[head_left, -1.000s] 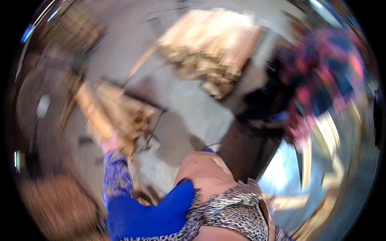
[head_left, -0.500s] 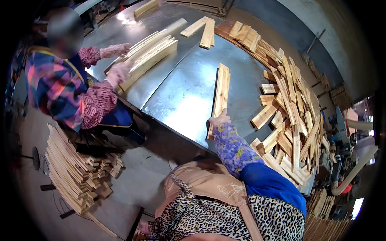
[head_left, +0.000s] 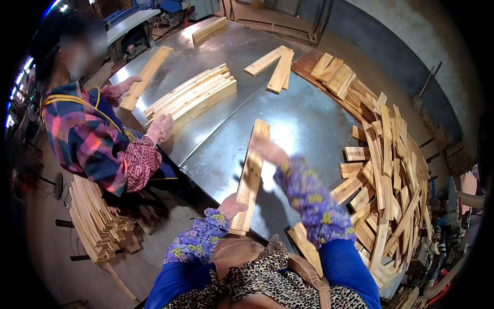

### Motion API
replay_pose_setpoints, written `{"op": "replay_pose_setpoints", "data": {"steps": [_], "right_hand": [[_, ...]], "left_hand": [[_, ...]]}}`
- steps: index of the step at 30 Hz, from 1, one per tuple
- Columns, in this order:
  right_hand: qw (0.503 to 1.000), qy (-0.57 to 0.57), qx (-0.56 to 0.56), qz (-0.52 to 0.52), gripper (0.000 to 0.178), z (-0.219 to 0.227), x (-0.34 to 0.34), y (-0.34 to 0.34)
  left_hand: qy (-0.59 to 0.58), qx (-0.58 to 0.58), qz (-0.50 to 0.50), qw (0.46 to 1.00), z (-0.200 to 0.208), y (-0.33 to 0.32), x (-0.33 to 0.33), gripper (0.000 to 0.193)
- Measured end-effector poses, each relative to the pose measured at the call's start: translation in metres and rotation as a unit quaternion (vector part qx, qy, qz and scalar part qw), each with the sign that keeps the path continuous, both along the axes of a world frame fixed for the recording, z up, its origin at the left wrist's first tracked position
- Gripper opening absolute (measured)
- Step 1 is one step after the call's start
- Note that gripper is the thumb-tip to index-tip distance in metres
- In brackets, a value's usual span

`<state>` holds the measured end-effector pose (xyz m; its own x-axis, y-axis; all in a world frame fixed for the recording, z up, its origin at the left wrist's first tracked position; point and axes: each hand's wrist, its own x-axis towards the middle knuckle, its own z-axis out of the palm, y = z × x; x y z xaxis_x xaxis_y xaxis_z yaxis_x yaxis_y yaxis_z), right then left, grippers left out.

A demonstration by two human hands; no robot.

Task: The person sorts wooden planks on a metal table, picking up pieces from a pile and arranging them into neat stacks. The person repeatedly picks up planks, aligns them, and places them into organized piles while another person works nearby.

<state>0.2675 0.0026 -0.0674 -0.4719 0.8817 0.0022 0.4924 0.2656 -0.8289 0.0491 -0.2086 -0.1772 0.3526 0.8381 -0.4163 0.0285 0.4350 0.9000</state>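
A wooden board (head_left: 251,180) is grasped near its closer end by the left hand (head_left: 232,206), at the near edge of the metal counter (head_left: 319,116). Farther along the board the right hand (head_left: 270,151) is blurred; whether it is closed on the wood cannot be told. To the right, a loose pile of boards (head_left: 383,170) is heaped. Across to the left, stacked strips (head_left: 193,98) are touched by a co-worker's hand (head_left: 161,129), and a plank (head_left: 146,77) is held in the other. Beyond, two short pieces (head_left: 281,70) are laid at an angle.
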Motion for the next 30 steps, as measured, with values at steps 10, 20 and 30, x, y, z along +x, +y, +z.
{"op": "replay_pose_setpoints", "data": {"steps": [10, 20, 30], "right_hand": [[0.907, -0.198, 0.09, -0.359, 0.083, 0.118, 0.299, 0.022], [0.683, -0.422, -0.12, -0.584, 0.093, 0.056, 0.56, -0.041], [0.907, -0.045, -0.081, -0.412, 0.061, 0.013, 0.314, -0.099]], "left_hand": [[0.332, 0.041, -0.001, 0.942, 0.063, 0.054, 0.066, 0.067], [0.369, 0.023, -0.01, 0.929, 0.062, 0.084, 0.109, 0.07], [0.293, 0.038, 0.025, 0.955, 0.059, 0.097, 0.125, 0.067]]}}
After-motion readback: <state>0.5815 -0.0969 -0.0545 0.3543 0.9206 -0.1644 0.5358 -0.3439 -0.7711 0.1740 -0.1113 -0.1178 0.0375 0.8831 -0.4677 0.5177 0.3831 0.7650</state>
